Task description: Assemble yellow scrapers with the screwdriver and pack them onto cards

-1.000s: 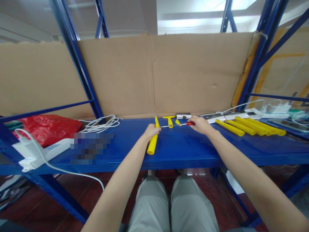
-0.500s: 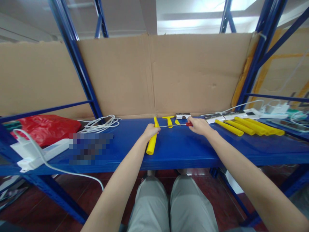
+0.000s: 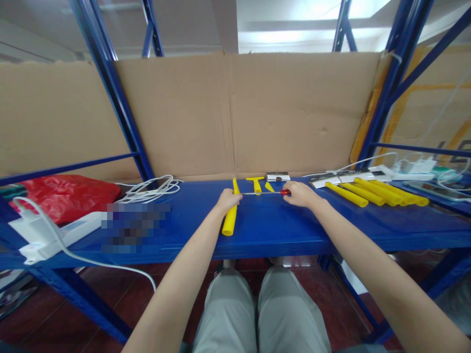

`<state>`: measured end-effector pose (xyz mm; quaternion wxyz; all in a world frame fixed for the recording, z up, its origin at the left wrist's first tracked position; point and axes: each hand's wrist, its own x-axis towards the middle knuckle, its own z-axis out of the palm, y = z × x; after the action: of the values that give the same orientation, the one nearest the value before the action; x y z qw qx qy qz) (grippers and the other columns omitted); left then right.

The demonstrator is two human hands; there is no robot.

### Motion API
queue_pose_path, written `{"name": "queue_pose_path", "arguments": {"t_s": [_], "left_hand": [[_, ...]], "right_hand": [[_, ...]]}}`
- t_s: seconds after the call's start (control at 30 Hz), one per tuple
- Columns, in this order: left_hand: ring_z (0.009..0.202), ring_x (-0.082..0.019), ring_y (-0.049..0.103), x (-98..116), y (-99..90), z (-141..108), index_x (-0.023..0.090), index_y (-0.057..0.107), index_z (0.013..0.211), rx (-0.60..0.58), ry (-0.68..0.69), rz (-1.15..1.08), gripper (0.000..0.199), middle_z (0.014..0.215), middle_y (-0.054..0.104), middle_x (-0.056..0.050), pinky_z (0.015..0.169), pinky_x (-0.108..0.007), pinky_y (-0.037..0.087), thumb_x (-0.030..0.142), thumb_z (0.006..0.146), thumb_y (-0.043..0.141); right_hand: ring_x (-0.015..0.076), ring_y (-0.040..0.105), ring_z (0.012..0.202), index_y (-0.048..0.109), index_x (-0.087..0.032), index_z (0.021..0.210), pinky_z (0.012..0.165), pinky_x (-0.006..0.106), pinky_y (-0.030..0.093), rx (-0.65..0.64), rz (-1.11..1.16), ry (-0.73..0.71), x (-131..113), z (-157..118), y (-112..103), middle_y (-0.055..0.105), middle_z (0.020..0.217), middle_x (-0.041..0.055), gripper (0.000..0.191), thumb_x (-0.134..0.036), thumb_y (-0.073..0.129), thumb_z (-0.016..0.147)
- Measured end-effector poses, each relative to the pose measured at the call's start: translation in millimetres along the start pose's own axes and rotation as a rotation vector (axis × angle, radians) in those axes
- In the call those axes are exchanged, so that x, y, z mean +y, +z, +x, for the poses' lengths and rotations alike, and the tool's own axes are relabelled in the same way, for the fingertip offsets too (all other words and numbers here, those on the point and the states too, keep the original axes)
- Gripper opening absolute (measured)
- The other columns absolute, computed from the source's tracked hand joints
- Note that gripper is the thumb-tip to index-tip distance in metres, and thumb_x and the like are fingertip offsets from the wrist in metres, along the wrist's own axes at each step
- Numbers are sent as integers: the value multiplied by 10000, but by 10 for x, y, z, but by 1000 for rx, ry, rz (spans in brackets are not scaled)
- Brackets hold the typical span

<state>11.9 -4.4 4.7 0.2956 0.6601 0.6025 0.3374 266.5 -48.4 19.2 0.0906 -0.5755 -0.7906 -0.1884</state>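
My left hand (image 3: 227, 200) is wrapped round a yellow plastic handle (image 3: 229, 222), a thick tube that narrows toward its far end and lies on the blue shelf. In my right hand (image 3: 300, 193) is a screwdriver (image 3: 285, 192) with a red grip. Its long thin shaft points left, and the tip reaches the side of the yellow handle by my left thumb; the exact contact is hidden. Just beyond the shaft lie a yellow T-shaped piece (image 3: 256, 185) and a small yellow blade-like piece (image 3: 269, 187).
Several yellow tubes (image 3: 382, 192) lie in a row at the right beside black-and-white packaging (image 3: 344, 177). A small box (image 3: 278, 176) stands at the back. At left are a red bag (image 3: 69, 196), coiled white cable (image 3: 156, 189) and a power strip (image 3: 62, 241). Cardboard (image 3: 176, 117) walls the rear.
The fingers of my right hand have shifted on the screwdriver's red grip, so more of the grip shows. The yellow handle stays in my left hand, and the view has moved slightly.
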Motion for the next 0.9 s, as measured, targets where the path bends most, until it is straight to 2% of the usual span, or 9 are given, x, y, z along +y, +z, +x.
{"name": "queue_pose_path", "arguments": {"t_s": [0.1, 0.27, 0.47, 0.6, 0.73, 0.9], "left_hand": [[452, -115, 509, -8, 2, 6, 113, 601, 676, -1, 8, 1, 66, 558, 572, -25, 489, -231, 396, 121, 731, 565], [453, -112, 501, -9, 0, 6, 115, 589, 660, -7, 6, 3, 82, 569, 565, -28, 489, -232, 392, 117, 736, 559], [452, -113, 505, 12, -8, -23, 118, 590, 667, -12, 1, 3, 86, 558, 562, -23, 493, -228, 396, 113, 744, 553], [460, -117, 516, 18, -9, -32, 116, 594, 665, -1, 3, 13, 86, 556, 572, -29, 495, -227, 399, 113, 744, 561], [471, -125, 528, 13, -8, -24, 115, 604, 667, -5, 3, 21, 79, 561, 587, -38, 507, -232, 411, 117, 736, 566], [460, -121, 514, -15, 6, 11, 124, 586, 632, -3, 4, 9, 101, 553, 577, -35, 496, -234, 401, 116, 731, 566]], "right_hand": [[230, 630, 898, 623, -155, 874, 726, 278, 407, -19, -7, 2, -1, 3, 4, 682, 974, 116, 132, -185, 528, 787], [234, 640, 827, 596, -175, 947, 637, 280, 371, -53, -25, 97, -26, 0, 5, 691, 919, 99, 160, -227, 530, 810], [234, 645, 862, 586, -176, 1010, 659, 280, 385, -49, -1, 115, -4, 1, 46, 695, 969, 104, 217, -238, 517, 814], [230, 636, 883, 614, -173, 906, 688, 277, 398, -53, 36, 73, 29, 16, 77, 689, 969, 103, 152, -226, 524, 795], [214, 629, 822, 605, -176, 854, 642, 267, 381, -56, 34, 70, 15, 21, 62, 683, 905, 90, 109, -213, 550, 767], [233, 635, 797, 601, -180, 938, 592, 276, 351, -106, 12, 139, -28, 10, 11, 684, 861, 89, 178, -241, 551, 777]]}}
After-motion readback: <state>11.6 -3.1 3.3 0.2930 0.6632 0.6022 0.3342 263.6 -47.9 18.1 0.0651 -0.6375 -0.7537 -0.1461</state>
